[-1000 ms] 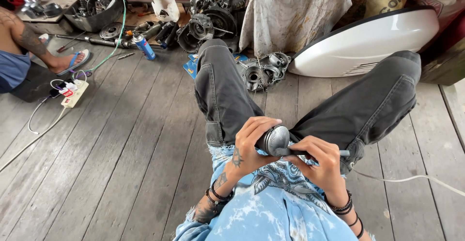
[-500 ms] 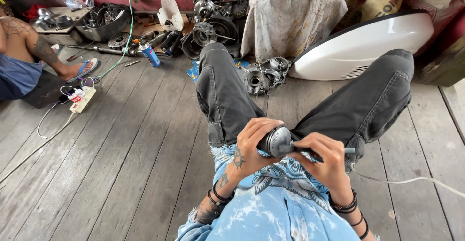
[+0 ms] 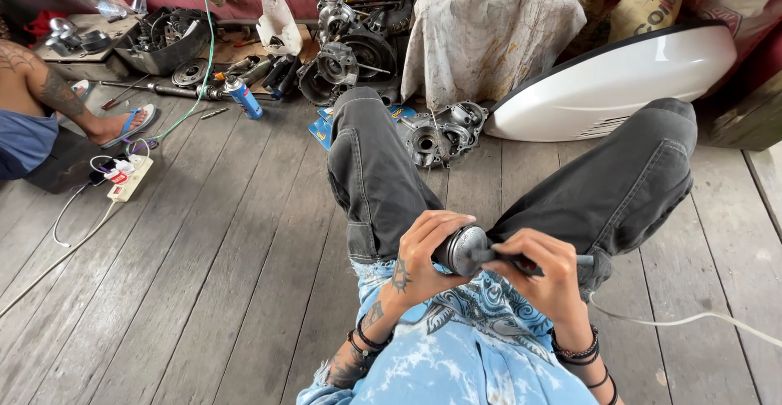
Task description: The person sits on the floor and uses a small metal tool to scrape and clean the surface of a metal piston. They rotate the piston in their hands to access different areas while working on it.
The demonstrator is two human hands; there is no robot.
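I sit on a wooden plank floor with my knees raised, in grey jeans. My left hand [image 3: 422, 254] is wrapped around a round grey metal part [image 3: 462, 249] held over my lap. My right hand [image 3: 544, 279] grips a slim dark tool [image 3: 521, 260] whose tip touches the face of that part. Both hands are close together, just above my tie-dye blue shirt.
A white scooter body panel [image 3: 619, 79] lies ahead on the right. Engine cases [image 3: 440, 135] and engine parts [image 3: 346, 55] sit ahead, with a blue spray can [image 3: 243, 97]. A power strip [image 3: 129, 179] and another person's leg [image 3: 57, 104] are left. A white cable [image 3: 700, 320] runs right.
The view has tilted slightly, so the far clutter shows more. My hands stay on the metal part and tool in almost the same pose.
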